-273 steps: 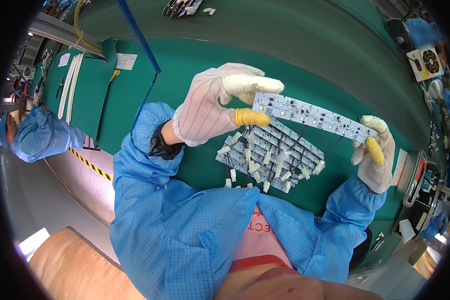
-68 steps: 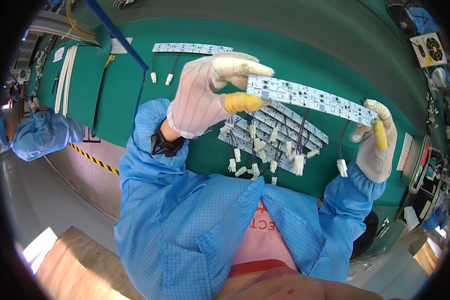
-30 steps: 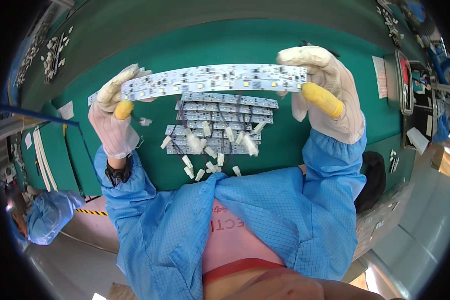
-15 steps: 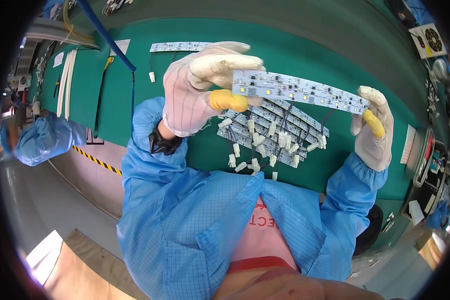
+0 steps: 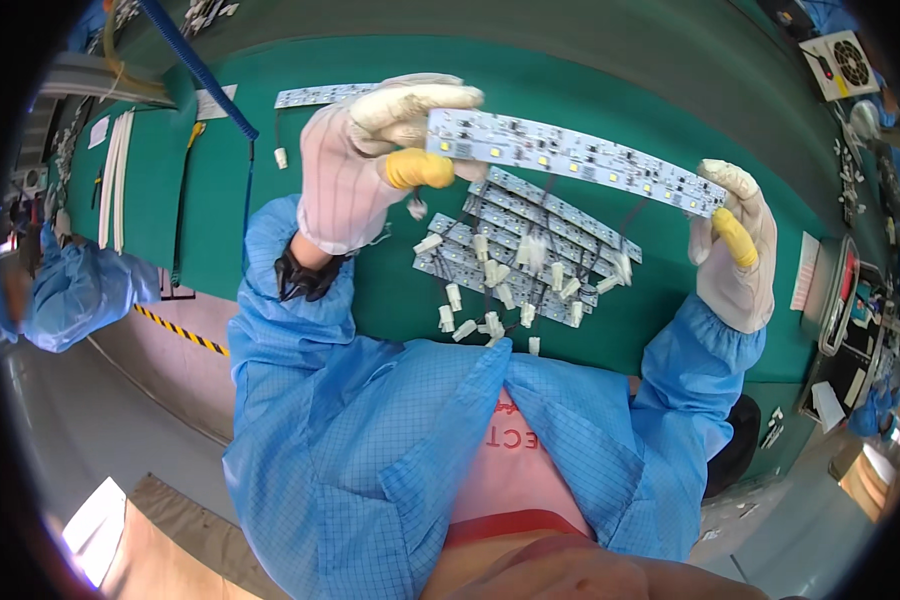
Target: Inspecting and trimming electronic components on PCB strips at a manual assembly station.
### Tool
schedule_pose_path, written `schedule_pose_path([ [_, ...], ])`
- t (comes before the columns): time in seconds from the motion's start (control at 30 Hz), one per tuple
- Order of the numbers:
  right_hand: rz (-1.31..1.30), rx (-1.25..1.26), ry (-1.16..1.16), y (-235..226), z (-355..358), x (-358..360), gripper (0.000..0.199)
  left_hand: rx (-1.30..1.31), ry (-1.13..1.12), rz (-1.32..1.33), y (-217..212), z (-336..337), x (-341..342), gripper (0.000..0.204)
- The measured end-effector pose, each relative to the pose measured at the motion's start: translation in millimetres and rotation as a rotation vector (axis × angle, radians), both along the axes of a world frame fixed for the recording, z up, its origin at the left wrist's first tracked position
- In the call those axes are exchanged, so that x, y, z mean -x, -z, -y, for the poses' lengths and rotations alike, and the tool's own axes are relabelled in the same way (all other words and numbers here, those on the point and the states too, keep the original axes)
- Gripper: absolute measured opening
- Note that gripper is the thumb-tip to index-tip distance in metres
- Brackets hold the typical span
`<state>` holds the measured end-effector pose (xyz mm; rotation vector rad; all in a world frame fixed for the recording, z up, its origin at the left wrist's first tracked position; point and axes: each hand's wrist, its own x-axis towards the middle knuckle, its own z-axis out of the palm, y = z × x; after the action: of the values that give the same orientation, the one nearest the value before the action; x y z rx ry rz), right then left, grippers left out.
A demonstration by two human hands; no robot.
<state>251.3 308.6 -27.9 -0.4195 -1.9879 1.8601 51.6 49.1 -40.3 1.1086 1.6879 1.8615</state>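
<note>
Together, the left hand (image 5: 355,165) and right hand (image 5: 740,255) pinch opposite ends of one strip (image 5: 575,158), raised over the other strips (image 5: 570,216) lying overlapped on the table (image 5: 390,310).

blue grid-check smock (image 5: 355,430) with scrunchy cuffs (image 5: 732,335), pink top (image 5: 480,480), red lettering (image 5: 511,439) and neckband (image 5: 515,523) at 6 o'clock, whitish gloves (image 5: 330,215) on left hand (image 5: 355,165) and right hand (image 5: 742,280), yellow thumb covers (image 5: 419,169), chunky black wristband (image 5: 305,277) near 9 o'clock

Boards (image 5: 560,240) on table (image 5: 390,310), rods (image 5: 122,180) left, perhaps tray (image 5: 827,280) right
</note>
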Motion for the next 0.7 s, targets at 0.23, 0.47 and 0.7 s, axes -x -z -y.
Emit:
schedule_pose_path([
  [0.23, -0.017, 0.016, -0.011, -1.2, 1.4, -5.5, 0.072, -0.012, -0.015, -0.009, 1.9, -4.6, -1.0, 0.037],
  [0.47, -0.011, 0.173, -0.187, -16.5, 12.8, -11.0, 0.053, 0.24, -0.202, -0.029, 2.8, -18.6, 4.0, 0.037],
  [0.7, -0.096, 0.146, -0.322, -19.7, 8.7, -12.1, 0.053, 0.358, -0.273, -0.221, 7.1, -12.5, 10.1, 0.035],
])
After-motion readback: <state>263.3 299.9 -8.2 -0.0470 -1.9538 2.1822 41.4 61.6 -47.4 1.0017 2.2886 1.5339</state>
